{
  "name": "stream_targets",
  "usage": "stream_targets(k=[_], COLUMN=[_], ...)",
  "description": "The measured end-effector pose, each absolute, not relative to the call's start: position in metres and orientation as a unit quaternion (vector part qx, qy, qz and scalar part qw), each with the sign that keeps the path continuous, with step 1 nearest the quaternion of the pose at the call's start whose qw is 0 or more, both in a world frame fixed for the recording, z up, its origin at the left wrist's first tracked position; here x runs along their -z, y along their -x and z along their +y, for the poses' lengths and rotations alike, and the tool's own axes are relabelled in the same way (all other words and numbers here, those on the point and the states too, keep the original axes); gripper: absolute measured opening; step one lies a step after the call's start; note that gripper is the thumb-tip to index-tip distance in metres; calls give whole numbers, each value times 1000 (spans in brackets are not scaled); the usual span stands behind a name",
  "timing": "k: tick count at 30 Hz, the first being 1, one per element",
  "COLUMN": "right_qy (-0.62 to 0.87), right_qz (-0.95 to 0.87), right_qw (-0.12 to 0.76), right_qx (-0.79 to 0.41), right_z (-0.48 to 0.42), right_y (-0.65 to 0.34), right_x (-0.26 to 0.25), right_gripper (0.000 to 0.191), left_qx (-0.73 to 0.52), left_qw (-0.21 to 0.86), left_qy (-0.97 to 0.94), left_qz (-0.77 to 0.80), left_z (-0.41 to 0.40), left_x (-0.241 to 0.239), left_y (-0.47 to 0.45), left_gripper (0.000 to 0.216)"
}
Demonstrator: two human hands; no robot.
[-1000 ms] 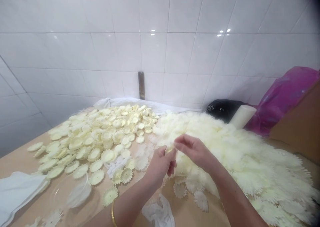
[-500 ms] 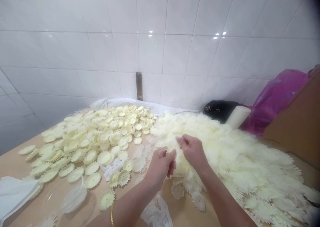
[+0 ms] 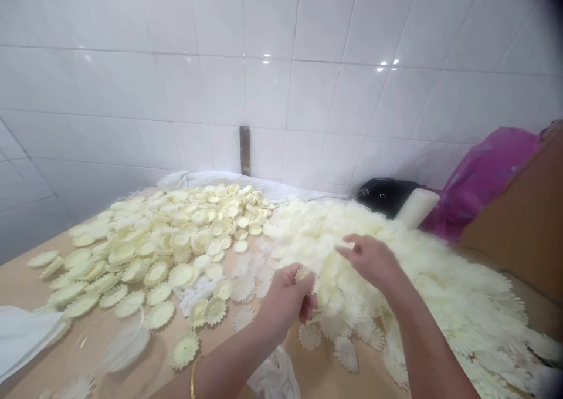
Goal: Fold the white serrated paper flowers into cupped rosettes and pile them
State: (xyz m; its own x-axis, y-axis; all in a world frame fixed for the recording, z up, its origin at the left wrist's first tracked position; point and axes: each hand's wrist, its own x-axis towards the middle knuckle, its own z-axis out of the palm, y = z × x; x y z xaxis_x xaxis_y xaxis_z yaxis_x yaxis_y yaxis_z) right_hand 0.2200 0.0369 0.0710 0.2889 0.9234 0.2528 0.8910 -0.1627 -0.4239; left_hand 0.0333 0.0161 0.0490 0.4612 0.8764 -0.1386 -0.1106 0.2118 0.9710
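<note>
My left hand [image 3: 285, 299] is closed around a small stack of pale yellow flower-shaped plastic pieces [image 3: 305, 274], held just above the table. My right hand [image 3: 372, 261] reaches out over the big heap of whitish flower pieces [image 3: 440, 281], fingers bent and pinching at a piece on its top. Left of my hands, a spread of assembled yellow flower discs [image 3: 176, 240] covers the table [image 3: 26, 284].
A clear shallow dish [image 3: 109, 343] and white plastic sheet [image 3: 21, 334] lie at the near left. A black bag [image 3: 382, 195], a white cylinder [image 3: 417, 206] and a pink plastic bag [image 3: 484, 176] sit at the back right beside a cardboard box [image 3: 523, 223]. White tiled walls close the back.
My right hand has left the left hand and moved right and away onto the white heap. My left hand has dropped slightly, still holding its stack.
</note>
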Motion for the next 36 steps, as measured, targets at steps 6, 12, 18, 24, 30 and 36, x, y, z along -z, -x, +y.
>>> stream_targets(k=[6, 12, 18, 24, 30, 36], right_qy=[655, 518, 495, 491, 532, 533], right_qz=[-670, -747, -765, -770, -729, -713], right_qw=[332, 343, 329, 326, 351, 361], right_qx=[-109, -235, -250, -242, -249, -277], right_z=[16, 3, 6, 9, 18, 21], right_y=[-194, -164, -159, -157, -162, -169], right_x=[-92, -101, -96, -90, -82, -79], right_gripper=[23, 15, 11, 13, 27, 28], left_qx=[-397, -429, -435, -412, -407, -425], left_qw=[647, 628, 637, 662, 637, 628], left_qy=[-523, -525, -505, -480, -538, -528], left_qz=[386, 381, 388, 401, 372, 383], left_z=[23, 25, 24, 28, 30, 31], left_x=[-38, -37, -45, -42, -43, -45], left_y=[-31, -29, -27, -25, -22, -24], left_gripper=[33, 38, 43, 47, 33, 27])
